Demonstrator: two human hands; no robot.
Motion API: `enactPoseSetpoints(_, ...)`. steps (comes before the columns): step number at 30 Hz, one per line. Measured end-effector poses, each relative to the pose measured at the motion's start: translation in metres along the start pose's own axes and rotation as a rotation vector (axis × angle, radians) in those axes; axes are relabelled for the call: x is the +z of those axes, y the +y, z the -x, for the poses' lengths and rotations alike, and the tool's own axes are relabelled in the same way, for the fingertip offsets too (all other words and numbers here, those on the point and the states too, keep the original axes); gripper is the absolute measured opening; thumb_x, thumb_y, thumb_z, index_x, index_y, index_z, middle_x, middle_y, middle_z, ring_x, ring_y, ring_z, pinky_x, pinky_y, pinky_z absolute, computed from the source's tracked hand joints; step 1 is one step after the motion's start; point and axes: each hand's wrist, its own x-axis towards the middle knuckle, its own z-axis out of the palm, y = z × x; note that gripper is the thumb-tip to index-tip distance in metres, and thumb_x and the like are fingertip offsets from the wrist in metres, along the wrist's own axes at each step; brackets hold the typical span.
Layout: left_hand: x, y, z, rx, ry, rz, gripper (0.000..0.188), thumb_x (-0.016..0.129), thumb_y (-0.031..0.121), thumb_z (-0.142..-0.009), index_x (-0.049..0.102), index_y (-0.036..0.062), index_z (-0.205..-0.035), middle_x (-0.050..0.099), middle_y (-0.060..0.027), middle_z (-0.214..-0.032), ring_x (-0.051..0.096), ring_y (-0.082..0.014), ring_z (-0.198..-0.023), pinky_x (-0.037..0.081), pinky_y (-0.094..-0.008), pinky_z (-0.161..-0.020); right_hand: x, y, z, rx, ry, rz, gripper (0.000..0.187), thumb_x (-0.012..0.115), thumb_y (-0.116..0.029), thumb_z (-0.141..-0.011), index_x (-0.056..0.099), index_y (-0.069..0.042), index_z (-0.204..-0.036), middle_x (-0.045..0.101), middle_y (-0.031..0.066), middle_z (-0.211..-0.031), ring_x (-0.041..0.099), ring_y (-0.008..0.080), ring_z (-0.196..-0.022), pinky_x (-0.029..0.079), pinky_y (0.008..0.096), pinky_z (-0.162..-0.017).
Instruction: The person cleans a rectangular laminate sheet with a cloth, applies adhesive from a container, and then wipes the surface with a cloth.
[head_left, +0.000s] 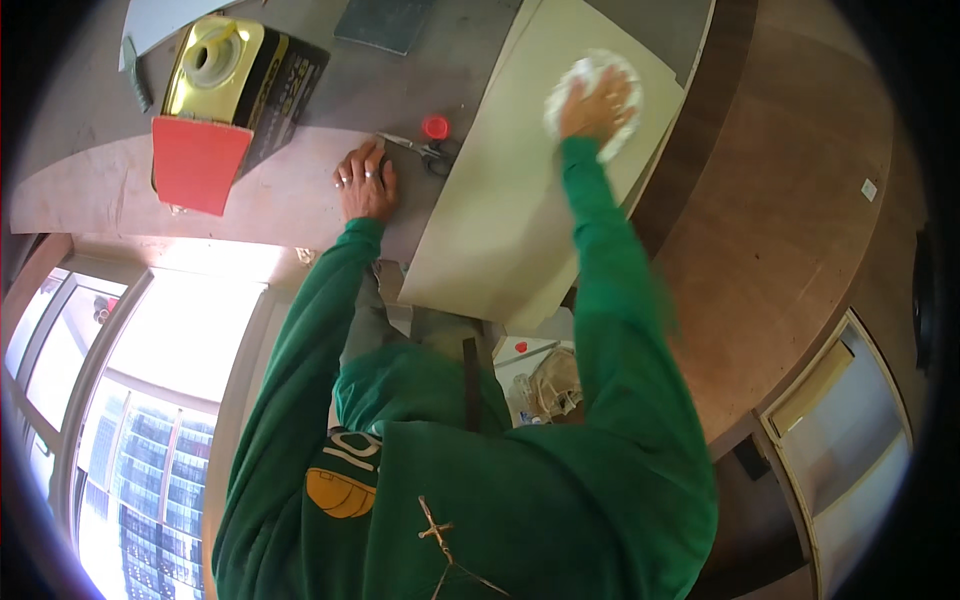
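My right hand point(603, 103) holds a bunched white cloth point(553, 104) down against a large pale sheet point(500, 215), its fingers spread over the top. The sheet lies slantwise on the brown table, with another pale sheet's edge showing under it. Left of the sheet, my left hand point(366, 182) rests on the tabletop with its fingers loosely bent and apart. Rings show on that hand, and I see nothing held in it. Just beyond its fingertips lie scissors point(402, 143) with dark handles. A small red cap point(435, 127) sits beside them.
A yellow and black metal can point(215, 80) with an open spout stands at the far left, a red card point(202, 163) at its near side. A knife-like tool point(138, 80) lies left of it. A dark flat plate point(382, 22) lies at the back. Brown curved board point(770, 220) extends on the right.
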Motion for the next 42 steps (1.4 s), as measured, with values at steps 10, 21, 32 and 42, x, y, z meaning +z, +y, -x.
enactPoseSetpoints(10, -0.001, 0.004, 0.016, -0.023, -0.018, 0.021, 0.03, 0.059, 0.021, -0.094, 0.056, 0.0144, -0.123, 0.054, -0.0069, -0.134, 0.047, -0.032, -0.124, 0.034, -0.0493, -0.103, -0.013, -0.027, 0.12, -0.274, -0.195, 0.115, 0.073, 0.053, -0.053, -0.093, 0.036, -0.016, -0.153, 0.03, 0.0178, -0.159, 0.025, 0.0337, -0.149, 0.011, 0.0597, -0.12)
enactPoseSetpoints(21, -0.003, -0.004, 0.008, 0.045, 0.018, -0.023, 0.028, 0.06, 0.019, -0.092, 0.056, 0.0128, -0.119, 0.055, -0.0086, -0.129, 0.047, -0.0348, -0.123, 0.033, -0.0514, -0.103, -0.052, -0.106, 0.258, -0.049, -0.308, -0.196, 0.078, 0.063, -0.046, -0.086, 0.037, -0.015, -0.153, 0.028, 0.014, -0.162, 0.021, 0.0338, -0.151, 0.005, 0.0624, -0.119)
enactPoseSetpoints(32, -0.001, 0.012, 0.006, 0.044, 0.002, 0.02, 0.028, 0.06, 0.021, -0.093, 0.058, 0.0129, -0.12, 0.053, -0.007, -0.132, 0.047, -0.0322, -0.124, 0.033, -0.0507, -0.102, -0.064, -0.022, 0.301, 0.643, -0.041, 0.171, 0.07, 0.054, -0.042, -0.096, 0.034, -0.006, -0.153, 0.028, 0.0173, -0.161, 0.019, 0.0322, -0.151, 0.009, 0.0572, -0.12)
enactPoseSetpoints(42, -0.053, 0.047, 0.015, 0.247, -0.242, 0.753, 0.017, 0.056, 0.003, -0.093, 0.059, 0.0, -0.11, 0.063, -0.0139, -0.11, 0.06, -0.0256, -0.104, 0.047, -0.0387, -0.095, -0.086, -0.061, 0.345, 0.589, 0.065, 0.051, 0.06, 0.062, -0.039, -0.091, 0.048, -0.012, -0.142, 0.042, 0.0116, -0.152, 0.032, 0.0299, -0.145, 0.017, 0.057, -0.117)
